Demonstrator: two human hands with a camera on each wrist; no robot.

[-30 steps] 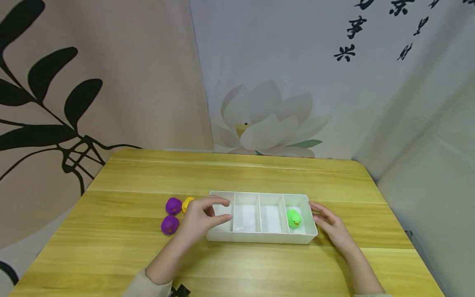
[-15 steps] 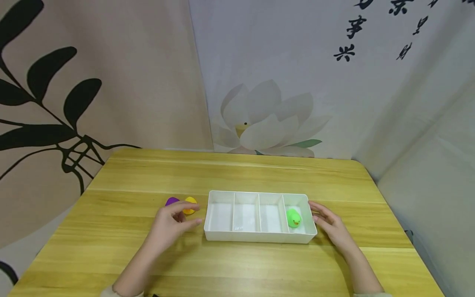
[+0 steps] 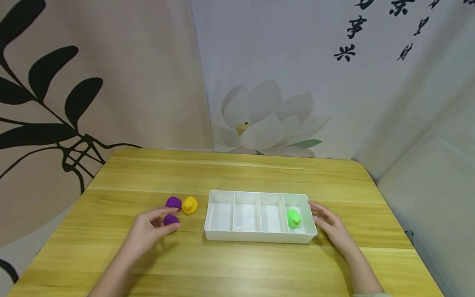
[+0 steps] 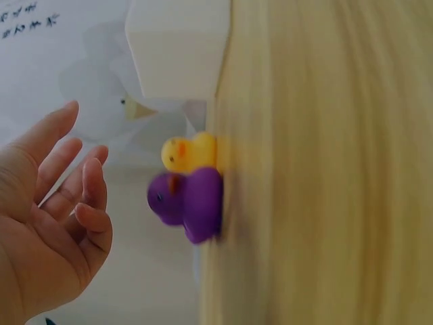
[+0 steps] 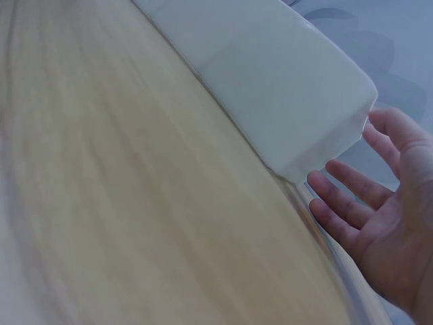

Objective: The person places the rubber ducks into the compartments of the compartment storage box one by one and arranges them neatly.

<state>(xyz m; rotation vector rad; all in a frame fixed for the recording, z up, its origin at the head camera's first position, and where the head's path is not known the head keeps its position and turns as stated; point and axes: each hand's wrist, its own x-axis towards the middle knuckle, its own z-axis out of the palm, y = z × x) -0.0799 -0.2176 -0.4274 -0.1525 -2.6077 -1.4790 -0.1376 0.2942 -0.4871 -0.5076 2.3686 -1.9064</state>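
Observation:
My left hand hovers over the nearer purple toy duck, thumb and fingers spread around it. In the left wrist view the left hand is apart from the purple duck, its palm bare. A second purple duck sits just behind, beside a yellow duck. A white divided tray lies to their right, with a green duck in its rightmost compartment. At the tray's right end, the fingertips of my right hand touch or nearly touch the wall; its fingers are relaxed.
All of this is on a wooden table. Behind its far edge hangs a curtain printed with a lotus and dark characters. The tray's three other compartments show bare white floors.
My left hand has moved left from over the tray's left end, past the yellow duck, to the nearer purple duck. The right hand and tray stay put.

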